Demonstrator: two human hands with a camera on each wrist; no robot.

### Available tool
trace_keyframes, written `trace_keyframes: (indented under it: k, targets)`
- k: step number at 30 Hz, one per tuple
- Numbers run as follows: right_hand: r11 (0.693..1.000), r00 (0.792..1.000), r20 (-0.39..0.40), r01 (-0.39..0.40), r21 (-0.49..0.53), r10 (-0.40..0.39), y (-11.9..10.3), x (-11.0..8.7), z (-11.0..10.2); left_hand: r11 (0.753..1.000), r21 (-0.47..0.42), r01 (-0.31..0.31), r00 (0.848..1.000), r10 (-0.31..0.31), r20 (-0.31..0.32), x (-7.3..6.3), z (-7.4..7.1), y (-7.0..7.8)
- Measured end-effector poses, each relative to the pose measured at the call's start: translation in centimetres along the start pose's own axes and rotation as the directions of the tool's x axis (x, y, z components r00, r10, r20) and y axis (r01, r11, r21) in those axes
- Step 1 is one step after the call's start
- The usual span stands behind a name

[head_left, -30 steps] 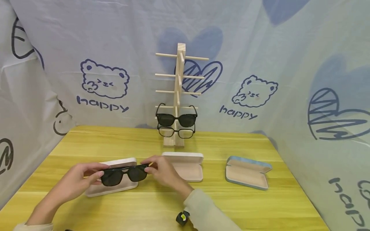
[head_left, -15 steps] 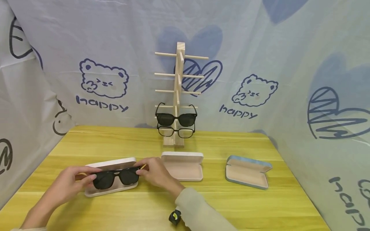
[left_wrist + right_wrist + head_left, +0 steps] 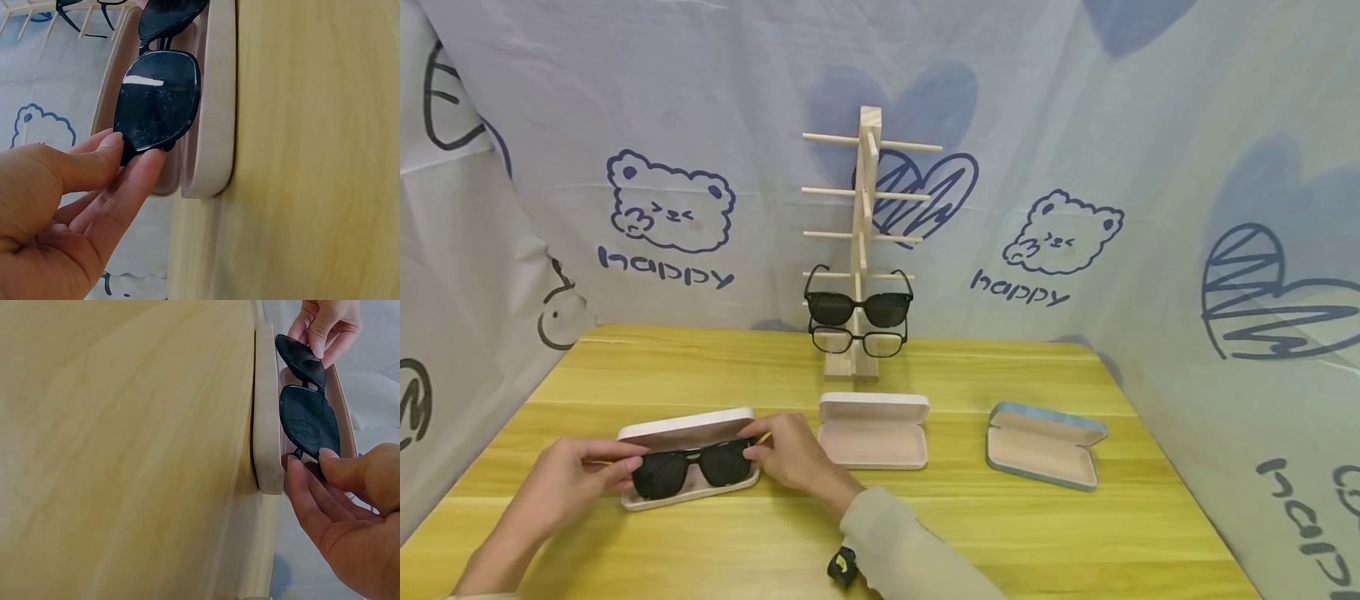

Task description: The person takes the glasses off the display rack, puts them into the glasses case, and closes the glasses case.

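Black sunglasses (image 3: 693,469) with dark lenses are held level at the open white glasses case (image 3: 688,497) on the left of the table. My left hand (image 3: 561,483) pinches their left end between thumb and fingers, as the left wrist view also shows on the near lens (image 3: 157,100). At the other end, my right hand (image 3: 793,454) pinches the frame by its corner; in the right wrist view the thumb lies at the lens edge. The lenses cover part of the case's pale lining. Whether the sunglasses touch the bottom of the case I cannot tell.
A second open white case (image 3: 874,446) lies just right of my right hand, and an open blue case (image 3: 1042,458) farther right. Behind them a wooden stand (image 3: 866,192) bears sunglasses (image 3: 859,310) and clear-lensed glasses (image 3: 857,342). Printed cloth walls enclose the wooden table (image 3: 1000,533).
Both hands have moved left and down with the sunglasses, which have come from above the left case to lie over its lower half. The cases and stand stay in place.
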State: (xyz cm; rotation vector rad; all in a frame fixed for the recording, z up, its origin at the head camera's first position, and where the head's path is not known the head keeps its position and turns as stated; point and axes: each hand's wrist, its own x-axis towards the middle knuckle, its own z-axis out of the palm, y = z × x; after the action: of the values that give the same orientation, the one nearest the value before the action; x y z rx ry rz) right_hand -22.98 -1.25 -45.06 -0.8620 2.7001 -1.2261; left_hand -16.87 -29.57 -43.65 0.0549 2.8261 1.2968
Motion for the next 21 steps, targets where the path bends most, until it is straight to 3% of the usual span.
trace_keyframes:
  k: [11, 21]
  targets:
    - [0.999, 0.999, -0.026, -0.036, -0.005, 0.036, 0.3, 0.3, 0.6, 0.999, -0.027, 0.044, 0.999, -0.044, -0.008, 0.2, 0.2, -0.6]
    - [0.996, 0.998, -0.061, -0.011, -0.093, 0.006, 0.2, 0.5, 0.9, 0.998, -0.016, 0.061, 0.998, -0.061, -0.023, 0.6, 0.2, -1.1]
